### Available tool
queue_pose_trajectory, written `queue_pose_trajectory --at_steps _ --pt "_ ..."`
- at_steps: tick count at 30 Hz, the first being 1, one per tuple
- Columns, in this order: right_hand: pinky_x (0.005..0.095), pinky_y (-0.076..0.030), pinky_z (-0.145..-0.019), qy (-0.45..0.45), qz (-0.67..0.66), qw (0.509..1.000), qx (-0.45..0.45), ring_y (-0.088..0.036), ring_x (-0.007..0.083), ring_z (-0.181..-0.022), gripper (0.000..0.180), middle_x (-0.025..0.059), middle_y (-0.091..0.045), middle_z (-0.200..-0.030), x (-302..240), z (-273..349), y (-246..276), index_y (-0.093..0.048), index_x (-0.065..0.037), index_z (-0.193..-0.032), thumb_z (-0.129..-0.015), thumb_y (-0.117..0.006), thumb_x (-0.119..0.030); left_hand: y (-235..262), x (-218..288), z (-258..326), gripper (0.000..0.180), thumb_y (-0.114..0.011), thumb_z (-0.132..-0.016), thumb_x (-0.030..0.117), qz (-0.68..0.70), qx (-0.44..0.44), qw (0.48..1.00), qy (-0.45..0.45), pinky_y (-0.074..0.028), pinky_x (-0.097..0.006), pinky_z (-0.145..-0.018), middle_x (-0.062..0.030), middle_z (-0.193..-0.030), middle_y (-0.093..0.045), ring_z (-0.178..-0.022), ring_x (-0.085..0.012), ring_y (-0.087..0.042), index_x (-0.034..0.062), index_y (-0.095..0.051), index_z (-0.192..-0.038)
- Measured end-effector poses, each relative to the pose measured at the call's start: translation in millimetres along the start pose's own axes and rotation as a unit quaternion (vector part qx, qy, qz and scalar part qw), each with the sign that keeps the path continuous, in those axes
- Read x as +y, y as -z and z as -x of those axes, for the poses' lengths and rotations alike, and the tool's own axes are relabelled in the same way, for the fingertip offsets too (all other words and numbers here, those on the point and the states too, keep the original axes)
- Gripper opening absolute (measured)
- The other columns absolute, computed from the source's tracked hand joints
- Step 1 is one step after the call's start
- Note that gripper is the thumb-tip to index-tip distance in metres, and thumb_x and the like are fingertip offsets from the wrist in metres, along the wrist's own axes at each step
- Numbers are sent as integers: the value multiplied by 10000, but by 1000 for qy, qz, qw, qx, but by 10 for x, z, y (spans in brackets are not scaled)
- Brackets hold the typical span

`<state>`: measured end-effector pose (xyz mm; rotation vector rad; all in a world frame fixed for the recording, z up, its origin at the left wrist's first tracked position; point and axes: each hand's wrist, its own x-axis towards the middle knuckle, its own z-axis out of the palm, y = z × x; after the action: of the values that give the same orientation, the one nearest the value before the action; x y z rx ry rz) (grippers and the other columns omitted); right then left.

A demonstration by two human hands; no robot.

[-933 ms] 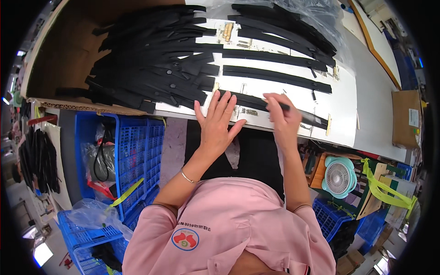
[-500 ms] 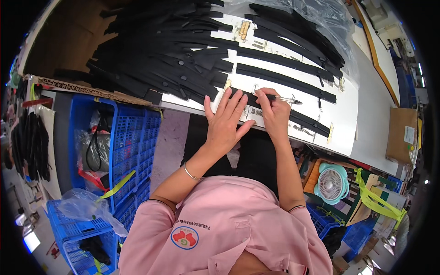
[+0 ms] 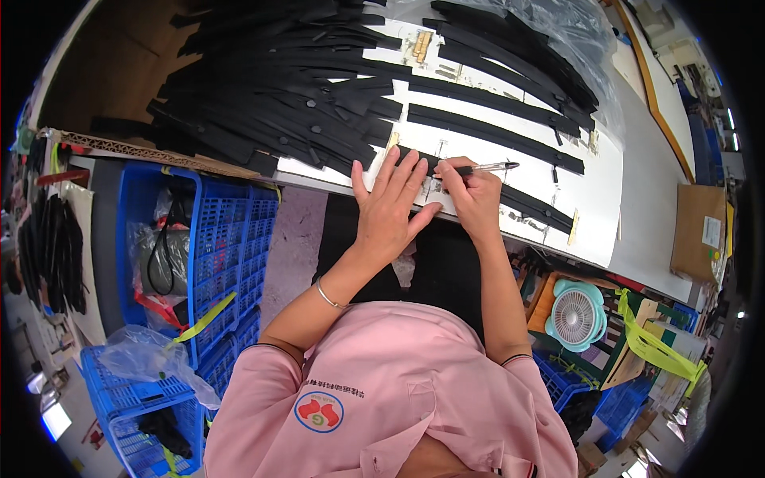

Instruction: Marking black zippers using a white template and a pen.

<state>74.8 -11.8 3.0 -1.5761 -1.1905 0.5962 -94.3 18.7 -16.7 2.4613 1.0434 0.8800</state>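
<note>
White worktable (image 3: 637, 215) strewn with black strips (image 3: 271, 103).
Left hand (image 3: 390, 209) lies flat, fingers spread; right hand (image 3: 472, 195), at three o'clock beside it, grips a pen (image 3: 488, 167).

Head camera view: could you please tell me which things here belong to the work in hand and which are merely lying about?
In hand:
- left hand, flat on the black strip at the table edge
- right hand, gripping a pen over that strip
- white table

Lying about:
- pile of black strips
- blue crates
- small teal fan
- clear plastic bag
</note>
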Motion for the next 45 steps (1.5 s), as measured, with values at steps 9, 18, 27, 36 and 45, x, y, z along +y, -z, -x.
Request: queue_pose_trajectory --at_steps 9,18,27,36,45 --pt "302 -478 -544 45 32 998 0 -656 185 -570 232 77 -753 -804 18 1 -5 -753 14 -825 -932 -715 -189 11 38 -28 666 -784 -861 368 -7 -14 1000 -1 -70 -665 -1192 -78 -1513 -536 -1476 -284 -405 69 -593 -1425" --pt "233 -479 -583 -24 25 983 179 -635 68 -646 208 51 -728 -730 -26 214 718 -745 27 -906 -993 -662 -142 -14 7 -10 677 -788 -870 392 -36 -15 999 -1 -47 -656 -1191 -80 -1500 -548 -1473 -300 -409 82 -585 -1436" --pt "238 -487 -584 -57 45 983 171 -665 83 -645 240 71 -751 -781 175 231 811 -754 57 -899 -991 -681 -153 4 31 -24 665 -779 -887 373 -39 -33 999 -2 -25 -656 -1194 -89 -1518 -531 -1489 -312 -385 77 -576 -1447" --pt "223 -483 -620 -56 81 985 145 -631 66 -673 214 45 -734 -780 190 235 807 -757 36 -929 -1004 -660 -139 -105 430 -167 566 -740 -914 244 55 -35 996 -60 -177 -604 -1212 -127 -1494 -534 -1428 -319 -448 66 -574 -1425" --pt "223 -486 -605 -49 93 983 151 -642 72 -674 201 53 -737 -770 228 242 808 -754 38 -955 -1001 -662 -135 -417 685 -384 275 -742 -871 113 108 -14 990 -88 -375 -470 -1056 -77 -1172 -634 -1102 -261 -578 38 -719 -1135"
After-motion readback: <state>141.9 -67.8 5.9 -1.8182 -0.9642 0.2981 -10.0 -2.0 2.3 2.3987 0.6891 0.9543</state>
